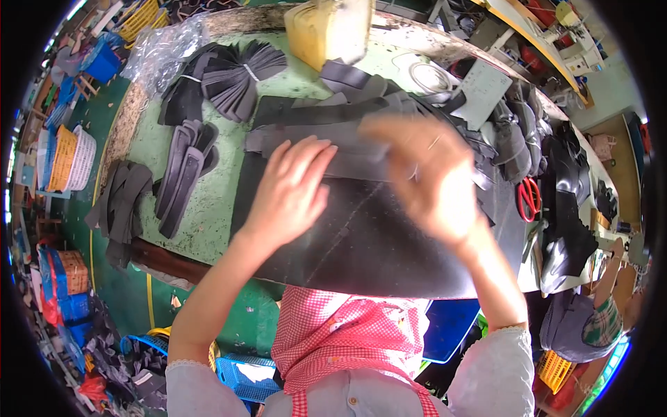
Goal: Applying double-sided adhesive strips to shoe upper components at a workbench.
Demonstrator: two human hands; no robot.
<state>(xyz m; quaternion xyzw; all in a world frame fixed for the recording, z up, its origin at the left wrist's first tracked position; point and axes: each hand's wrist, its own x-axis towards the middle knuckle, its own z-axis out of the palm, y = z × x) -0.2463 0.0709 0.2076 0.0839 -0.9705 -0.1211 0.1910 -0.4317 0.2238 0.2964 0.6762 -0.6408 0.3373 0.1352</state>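
My left hand rests with its fingers stretched out on flat grey strips of sheet material. These strips lie across a large black sheet or mat at the near side of the table. Over the right end of the strips is my right hand, smeared by motion. Its fingers are too blurred to show whether they hold anything. Beyond both hands, more dark strips lie in a loose, overlapping heap.
Tied strip bundles and loose strips lie on the left of the green tabletop. A yellowish block-shaped container stands at the back. Red-handled scissors lie right. A co-worker is at the far right.
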